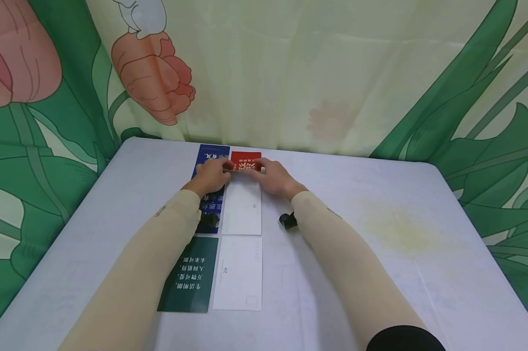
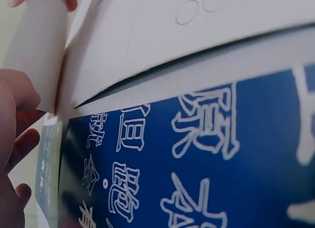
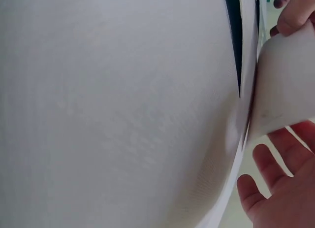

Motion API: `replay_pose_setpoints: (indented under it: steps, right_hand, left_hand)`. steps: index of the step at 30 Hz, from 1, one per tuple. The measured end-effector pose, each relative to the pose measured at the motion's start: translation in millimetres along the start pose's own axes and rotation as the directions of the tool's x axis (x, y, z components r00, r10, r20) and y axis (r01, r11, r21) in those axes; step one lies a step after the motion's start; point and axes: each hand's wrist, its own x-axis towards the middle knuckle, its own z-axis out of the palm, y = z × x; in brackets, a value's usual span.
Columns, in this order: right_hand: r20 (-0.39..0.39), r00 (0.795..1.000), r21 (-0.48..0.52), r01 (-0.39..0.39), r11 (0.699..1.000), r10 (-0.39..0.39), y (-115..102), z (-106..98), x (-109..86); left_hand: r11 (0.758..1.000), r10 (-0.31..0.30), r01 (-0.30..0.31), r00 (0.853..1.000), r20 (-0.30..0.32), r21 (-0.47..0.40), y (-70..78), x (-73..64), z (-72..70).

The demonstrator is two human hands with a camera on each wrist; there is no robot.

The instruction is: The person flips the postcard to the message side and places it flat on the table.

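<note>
At the far part of the table, both hands hold a small red card (image 1: 246,158) with white lettering by its near edge, which looks raised. My left hand (image 1: 212,175) pinches its left end, and my right hand (image 1: 274,178) its right end. The wrist views show the card's pale, bent side (image 2: 42,50), with fingers at both ends. Just nearer lies a white postcard (image 1: 242,209), blank side up. Partly under my left hand and wrist is a dark blue card (image 1: 211,195) with white characters.
Nearer on the white table (image 1: 356,243) lie a dark green card (image 1: 193,280) with white writing, partly behind the left sleeve, and another white postcard (image 1: 239,273) beside it. A printed curtain (image 1: 268,73) hangs behind the table's far edge.
</note>
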Motion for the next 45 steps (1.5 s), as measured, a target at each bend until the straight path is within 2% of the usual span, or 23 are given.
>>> replay_pose_setpoints:
  steps: [5,13,19,24,28,35,40,45]
  right_hand:
    - [-0.017,1.000,-0.001,0.012,1.000,-0.012,1,-1,0.5]
    - [-0.077,0.995,-0.007,-0.067,0.998,0.066,0,-3,1.0]
    - [-0.146,0.987,0.038,-0.057,0.998,0.062,2,-3,1.9]
    - [-0.186,0.980,0.102,-0.056,0.993,0.075,4,-3,2.5]
    - [-0.222,0.973,0.134,-0.028,0.991,0.057,3,-4,1.6]
    - [-0.266,0.964,0.132,0.025,0.991,0.011,-3,-8,-1.0]
    - [-0.297,0.954,0.170,0.015,0.985,0.036,-5,-10,-3.1]
    - [-0.333,0.941,0.229,0.026,0.973,0.054,-5,-9,-4.5]
  left_hand:
    - [1.000,0.014,-0.015,0.999,-0.029,-0.026,0.0,0.7,-2.2]
    - [0.994,0.023,-0.030,0.998,-0.066,-0.110,4.9,-3.4,-2.7]
    - [0.976,0.001,-0.017,0.997,-0.072,-0.216,8.0,-7.5,-1.8]
    - [0.959,0.001,-0.033,0.994,-0.110,-0.281,4.1,-9.3,1.8]
    - [0.959,0.013,-0.057,0.987,-0.158,-0.278,1.2,-8.9,3.5]
    - [0.965,0.064,-0.115,0.975,-0.215,-0.237,3.7,-9.6,-0.6]
    - [0.959,0.080,-0.142,0.966,-0.247,-0.244,6.1,-11.2,-3.8]
    - [0.952,0.074,-0.146,0.964,-0.257,-0.271,6.8,-11.6,-4.2]
